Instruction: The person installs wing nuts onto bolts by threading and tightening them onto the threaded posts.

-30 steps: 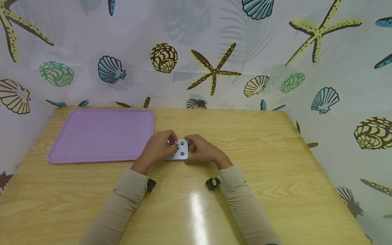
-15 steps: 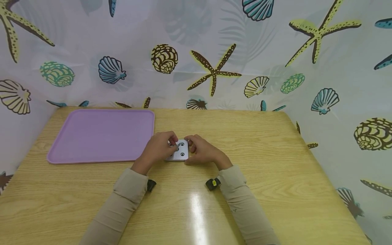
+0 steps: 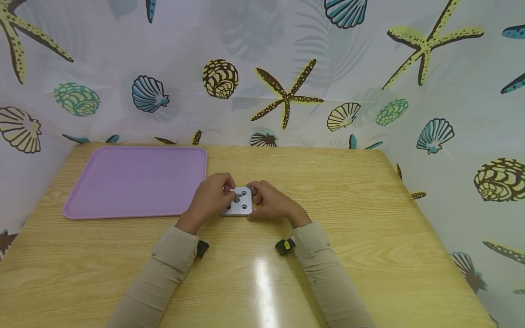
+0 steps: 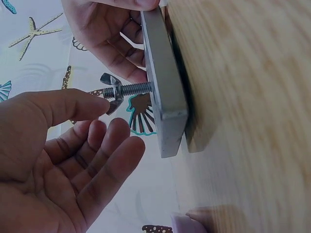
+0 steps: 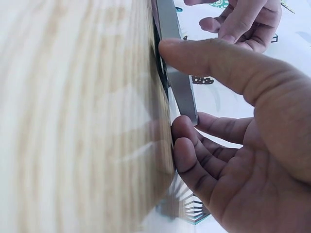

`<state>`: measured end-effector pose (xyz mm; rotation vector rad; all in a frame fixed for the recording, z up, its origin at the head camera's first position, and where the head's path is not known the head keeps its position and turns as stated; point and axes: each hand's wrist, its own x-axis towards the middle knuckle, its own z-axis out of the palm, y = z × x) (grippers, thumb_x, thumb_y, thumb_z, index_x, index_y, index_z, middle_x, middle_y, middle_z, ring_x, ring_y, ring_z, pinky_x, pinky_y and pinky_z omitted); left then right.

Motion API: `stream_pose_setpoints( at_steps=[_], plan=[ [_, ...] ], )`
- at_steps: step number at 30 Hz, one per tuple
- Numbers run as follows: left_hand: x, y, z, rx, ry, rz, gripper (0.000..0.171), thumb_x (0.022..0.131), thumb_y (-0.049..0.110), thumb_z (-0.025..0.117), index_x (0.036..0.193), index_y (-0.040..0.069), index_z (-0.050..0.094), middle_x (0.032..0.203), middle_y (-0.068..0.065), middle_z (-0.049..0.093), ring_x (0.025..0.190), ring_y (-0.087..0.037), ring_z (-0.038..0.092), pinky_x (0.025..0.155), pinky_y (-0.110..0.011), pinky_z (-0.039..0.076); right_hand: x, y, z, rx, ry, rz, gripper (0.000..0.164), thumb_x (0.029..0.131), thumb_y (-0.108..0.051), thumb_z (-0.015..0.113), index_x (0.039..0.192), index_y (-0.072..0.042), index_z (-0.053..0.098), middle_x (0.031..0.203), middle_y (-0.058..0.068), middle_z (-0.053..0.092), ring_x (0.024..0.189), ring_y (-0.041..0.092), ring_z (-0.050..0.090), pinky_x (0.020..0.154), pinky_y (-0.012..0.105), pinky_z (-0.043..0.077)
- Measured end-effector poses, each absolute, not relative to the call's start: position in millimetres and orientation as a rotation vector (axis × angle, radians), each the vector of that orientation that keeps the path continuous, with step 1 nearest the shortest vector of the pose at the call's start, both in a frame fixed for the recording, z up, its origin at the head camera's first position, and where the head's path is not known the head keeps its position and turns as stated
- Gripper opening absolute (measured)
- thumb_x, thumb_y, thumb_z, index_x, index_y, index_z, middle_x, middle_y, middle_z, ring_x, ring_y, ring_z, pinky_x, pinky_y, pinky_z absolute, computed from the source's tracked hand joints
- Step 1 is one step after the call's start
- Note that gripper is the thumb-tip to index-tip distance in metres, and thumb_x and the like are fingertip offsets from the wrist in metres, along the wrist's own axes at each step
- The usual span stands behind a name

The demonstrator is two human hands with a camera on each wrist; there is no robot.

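A silver metal plate (image 3: 245, 211) with holes near its corners lies on the wooden table. From its middle rises a threaded bolt (image 4: 137, 89) carrying a wing nut (image 4: 116, 91), which sits some way above the plate's surface. My left hand (image 3: 208, 197) is over the plate's left side. Its thumb tip touches one wing of the nut, while the other fingers are loosely bent with a gap to the thumb. Along the plate's right side, my right hand (image 3: 271, 200) holds it between thumb and fingers, the thumb at the near corner and a finger at the far corner.
A flat purple tray (image 3: 139, 182) lies on the table (image 3: 328, 196) to the left, its right edge close to my left hand. Behind the table hangs a curtain (image 3: 229, 41) printed with shells and starfish. Dark straps with a small device (image 3: 285, 246) sit at the wrists.
My left thumb and fingers have shifted slightly up and left at the wing nut, showing more of the plate. The right hand and the plate stay in place.
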<state>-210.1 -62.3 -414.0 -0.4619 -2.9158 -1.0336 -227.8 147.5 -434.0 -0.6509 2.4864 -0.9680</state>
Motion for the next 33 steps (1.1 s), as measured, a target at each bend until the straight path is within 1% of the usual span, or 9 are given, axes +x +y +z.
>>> stream_pose_setpoints(
  at_steps=[3, 7, 10, 15, 19, 23, 28, 30, 33],
  plan=[
    [-210.5, -62.4, -414.2, -0.463, -2.919, -1.051, 0.005, 0.086, 0.01, 0.068, 0.088, 0.011, 0.064, 0.08, -0.004, 0.066, 0.068, -0.015, 0.057, 0.061, -0.028, 0.043, -227.7, 147.6, -433.8, -0.654, 2.487, -0.968, 0.081, 0.076, -0.017, 0.085, 0.144, -0.005, 0.043, 0.123, 0.009, 0.049, 0.102, 0.018, 0.053, 0.089, 0.028, 0.047],
    [-210.3, -61.8, -414.3, -0.458, -2.936, -1.05, 0.003, 0.088, 0.012, 0.069, 0.089, 0.011, 0.066, 0.082, -0.004, 0.069, 0.067, -0.014, 0.059, 0.06, -0.026, 0.043, -227.1, 148.0, -433.3, -0.659, 2.485, -0.973, 0.081, 0.076, -0.017, 0.085, 0.144, -0.005, 0.043, 0.123, 0.01, 0.05, 0.102, 0.018, 0.053, 0.089, 0.029, 0.047],
    [-210.6, -61.6, -414.4, -0.464, -2.946, -1.047, 0.005, 0.09, 0.016, 0.068, 0.092, 0.011, 0.068, 0.086, -0.004, 0.073, 0.069, -0.014, 0.062, 0.062, -0.028, 0.046, -226.8, 148.1, -432.8, -0.658, 2.487, -0.971, 0.081, 0.076, -0.017, 0.085, 0.144, -0.005, 0.043, 0.123, 0.01, 0.05, 0.102, 0.018, 0.053, 0.088, 0.028, 0.047],
    [-210.6, -61.6, -414.5, -0.486, -2.953, -1.051, 0.015, 0.09, 0.024, 0.071, 0.097, 0.01, 0.07, 0.09, -0.005, 0.075, 0.077, -0.016, 0.067, 0.068, -0.032, 0.052, -226.8, 148.3, -432.8, -0.668, 2.485, -0.967, 0.081, 0.077, -0.018, 0.085, 0.145, -0.005, 0.042, 0.124, 0.01, 0.049, 0.102, 0.018, 0.053, 0.088, 0.028, 0.047],
    [-210.5, -61.4, -414.4, -0.489, -2.961, -1.063, 0.019, 0.089, 0.026, 0.074, 0.098, 0.01, 0.07, 0.09, -0.004, 0.074, 0.078, -0.016, 0.068, 0.07, -0.033, 0.053, -226.8, 148.6, -432.7, -0.673, 2.483, -0.972, 0.081, 0.077, -0.018, 0.085, 0.145, -0.005, 0.042, 0.124, 0.01, 0.049, 0.102, 0.018, 0.053, 0.088, 0.028, 0.047],
    [-210.4, -61.5, -413.7, -0.497, -2.957, -1.071, 0.015, 0.089, 0.022, 0.071, 0.098, 0.01, 0.071, 0.089, -0.004, 0.074, 0.076, -0.015, 0.067, 0.069, -0.032, 0.052, -226.8, 148.3, -432.4, -0.672, 2.488, -0.971, 0.081, 0.077, -0.018, 0.085, 0.144, -0.005, 0.043, 0.123, 0.01, 0.049, 0.102, 0.018, 0.053, 0.088, 0.028, 0.047],
    [-209.5, -61.7, -412.9, -0.519, -2.948, -1.045, 0.013, 0.088, 0.014, 0.068, 0.099, 0.008, 0.071, 0.091, -0.005, 0.075, 0.08, -0.017, 0.068, 0.071, -0.034, 0.053, -226.8, 147.9, -432.4, -0.668, 2.491, -0.972, 0.081, 0.076, -0.018, 0.085, 0.144, -0.005, 0.043, 0.123, 0.01, 0.049, 0.102, 0.018, 0.053, 0.088, 0.028, 0.047],
    [-209.6, -61.7, -413.3, -0.522, -2.946, -1.034, 0.013, 0.087, 0.012, 0.068, 0.099, 0.008, 0.071, 0.091, -0.005, 0.075, 0.081, -0.017, 0.068, 0.072, -0.035, 0.053, -226.7, 147.6, -432.2, -0.661, 2.491, -0.972, 0.081, 0.076, -0.018, 0.085, 0.144, -0.005, 0.043, 0.123, 0.01, 0.049, 0.102, 0.018, 0.053, 0.088, 0.028, 0.047],
    [-209.7, -61.7, -414.1, -0.511, -2.943, -1.029, 0.011, 0.087, 0.012, 0.069, 0.097, 0.008, 0.07, 0.089, -0.005, 0.073, 0.078, -0.017, 0.065, 0.069, -0.033, 0.05, -226.4, 147.0, -431.6, -0.646, 2.488, -0.969, 0.082, 0.076, -0.018, 0.085, 0.145, -0.006, 0.042, 0.124, 0.009, 0.049, 0.102, 0.018, 0.053, 0.088, 0.029, 0.047]
  ],
)
